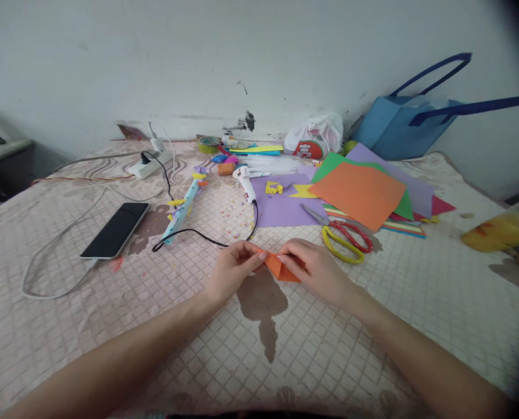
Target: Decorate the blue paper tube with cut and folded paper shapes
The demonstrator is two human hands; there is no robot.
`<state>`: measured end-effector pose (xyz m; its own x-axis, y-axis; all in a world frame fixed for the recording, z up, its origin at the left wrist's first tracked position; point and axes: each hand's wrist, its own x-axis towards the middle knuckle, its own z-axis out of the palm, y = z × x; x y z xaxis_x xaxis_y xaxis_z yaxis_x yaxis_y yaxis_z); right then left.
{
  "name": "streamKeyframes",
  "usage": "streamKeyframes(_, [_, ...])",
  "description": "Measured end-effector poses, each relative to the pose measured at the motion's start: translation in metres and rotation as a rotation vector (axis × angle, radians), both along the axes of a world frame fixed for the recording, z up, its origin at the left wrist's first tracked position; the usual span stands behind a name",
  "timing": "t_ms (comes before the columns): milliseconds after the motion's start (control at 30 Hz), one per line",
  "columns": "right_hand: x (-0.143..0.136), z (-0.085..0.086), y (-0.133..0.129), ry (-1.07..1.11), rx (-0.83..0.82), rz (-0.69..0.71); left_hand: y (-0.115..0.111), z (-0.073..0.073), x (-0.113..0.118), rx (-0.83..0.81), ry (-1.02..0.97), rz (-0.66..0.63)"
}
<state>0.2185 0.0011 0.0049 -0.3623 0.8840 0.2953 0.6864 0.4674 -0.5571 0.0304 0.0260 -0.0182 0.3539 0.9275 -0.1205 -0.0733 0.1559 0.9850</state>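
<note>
A small folded piece of orange paper [280, 269] is pinched between both hands above the patterned tablecloth [224, 349]. My left hand [235, 269] grips its left end between thumb and fingers. On the other end, my right hand [314, 269] has closed with thumb and index finger. Just beyond the right hand lie scissors [342, 247] with one yellow and one red handle. Past the paper, a white glue gun [246, 183] rests partly beside a purple sheet [270, 206], its black cord trailing left.
Coloured sheets topped by an orange one [359, 192] lie at right, before a blue bag [399, 128]. A phone [116, 231] on a cable, a power strip [150, 166] and a light-blue decorated paper strip [183, 212] are at left. A plastic bag [316, 137] sits by the wall.
</note>
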Motion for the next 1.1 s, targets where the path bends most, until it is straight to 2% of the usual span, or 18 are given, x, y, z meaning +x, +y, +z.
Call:
streamKeyframes(433, [-0.0008,-0.0005,-0.0016,-0.003,0.046,0.000,0.0013,-0.0049,-0.0005,0.044,-0.065,-0.004])
streamKeyframes(1100, [0.0011,-0.0007,-0.0022,-0.015,0.051,0.009,0.0015,-0.0038,-0.0007,0.083,-0.110,0.037])
